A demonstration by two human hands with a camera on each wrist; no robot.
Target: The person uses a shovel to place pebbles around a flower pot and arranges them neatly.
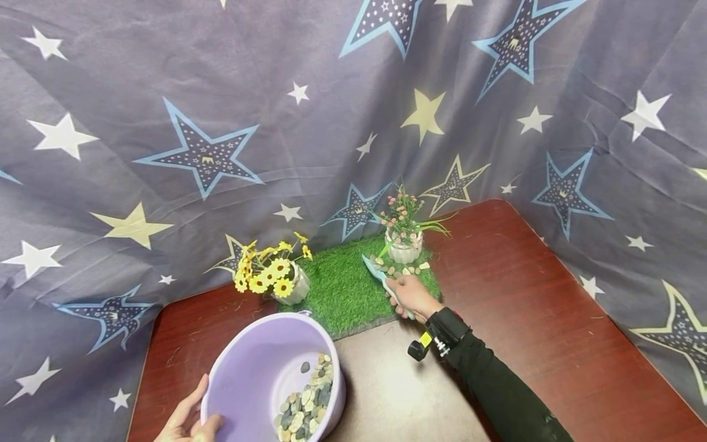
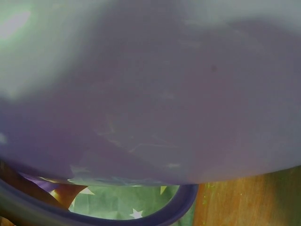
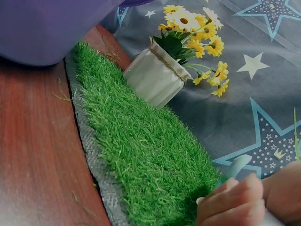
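Head view: your right hand [image 1: 407, 294] gripped the trowel [image 1: 377, 274] by the pink-flower pot [image 1: 405, 248] on the grass mat [image 1: 342, 288]; left hand [image 1: 188, 420] clasped the pebble bucket's [image 1: 248, 374] rim. Tip pebbles gently, keep them around the pot.

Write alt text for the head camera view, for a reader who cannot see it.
A right hand holds a pale blue scoop over pebbles beside a pink flower pot on a grass mat, while the left hand grips a purple bucket of stones.
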